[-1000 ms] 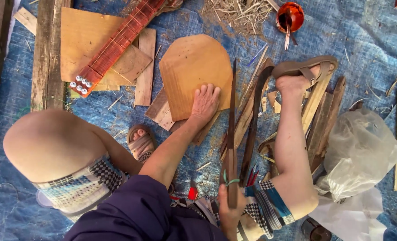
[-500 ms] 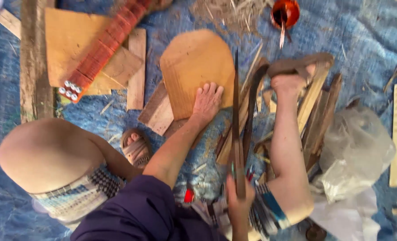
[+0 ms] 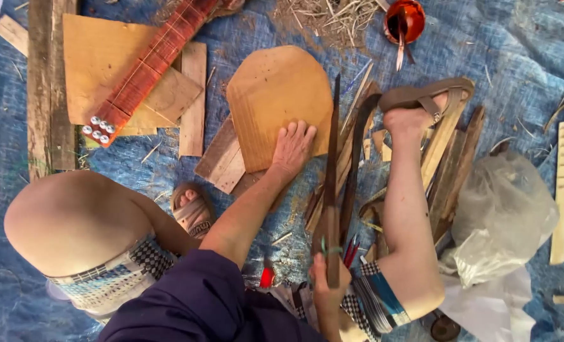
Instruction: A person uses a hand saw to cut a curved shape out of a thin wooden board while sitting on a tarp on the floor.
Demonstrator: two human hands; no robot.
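My left hand [image 3: 292, 147] lies flat, fingers spread, on the lower right edge of a thin shield-shaped wooden panel [image 3: 272, 95] that rests on the blue tarp [image 3: 516, 63]. My right hand [image 3: 325, 292] is closed low down on a long, narrow dark blade [image 3: 332, 164]. The blade stands nearly upright along the panel's right edge, with a green band near the grip. A curved dark strip [image 3: 356, 145] runs beside the blade. My sandalled right foot [image 3: 415, 114] rests on a pile of wood offcuts [image 3: 449, 152] just right of the blade.
A red stringed-instrument neck [image 3: 145, 73] lies across plywood pieces [image 3: 98, 57] at top left, beside a rough plank [image 3: 46, 88]. An orange cup [image 3: 403, 18] and shavings sit at the top. A clear plastic bag [image 3: 503, 215] and a notched slat [image 3: 563, 190] are at right. My left foot [image 3: 193, 209] is tucked under my knee.
The view has shifted slightly. My left hand stays on the panel, and my right hand keeps its grip on the blade, which tilts only a little.
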